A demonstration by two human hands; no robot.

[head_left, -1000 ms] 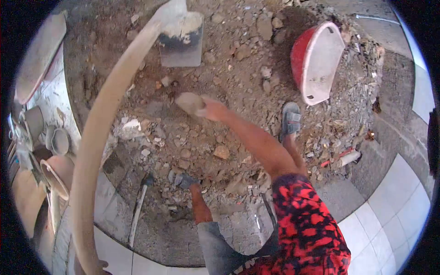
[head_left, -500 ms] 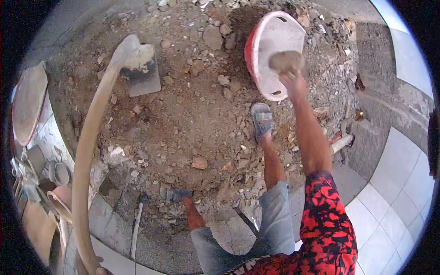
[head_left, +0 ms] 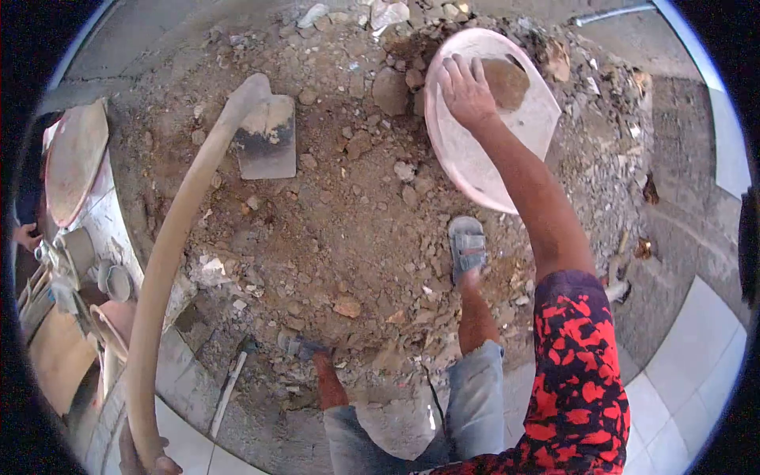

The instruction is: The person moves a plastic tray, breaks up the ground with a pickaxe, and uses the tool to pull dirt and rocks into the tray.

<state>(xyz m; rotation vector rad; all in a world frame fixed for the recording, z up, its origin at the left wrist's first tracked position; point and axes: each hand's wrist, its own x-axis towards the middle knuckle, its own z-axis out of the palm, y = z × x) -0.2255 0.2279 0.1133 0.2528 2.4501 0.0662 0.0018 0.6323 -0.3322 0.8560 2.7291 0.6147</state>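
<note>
A hoe is held near the end of its long curved handle by the left hand, the fingers wrapped around the wood; its blade is rested on loose rubble. The right hand, its fingers stretched out and apparently empty, is held over a pale pink basin. Inside the basin, just beside those fingers, a large brown stone is seen. Because the basin is set on uneven rubble, it could be tipped or slid by the stone's weight, and the fingers could be pinched if the stone rolled. The sandaled foot near the basin could be struck by a falling stone.
</note>
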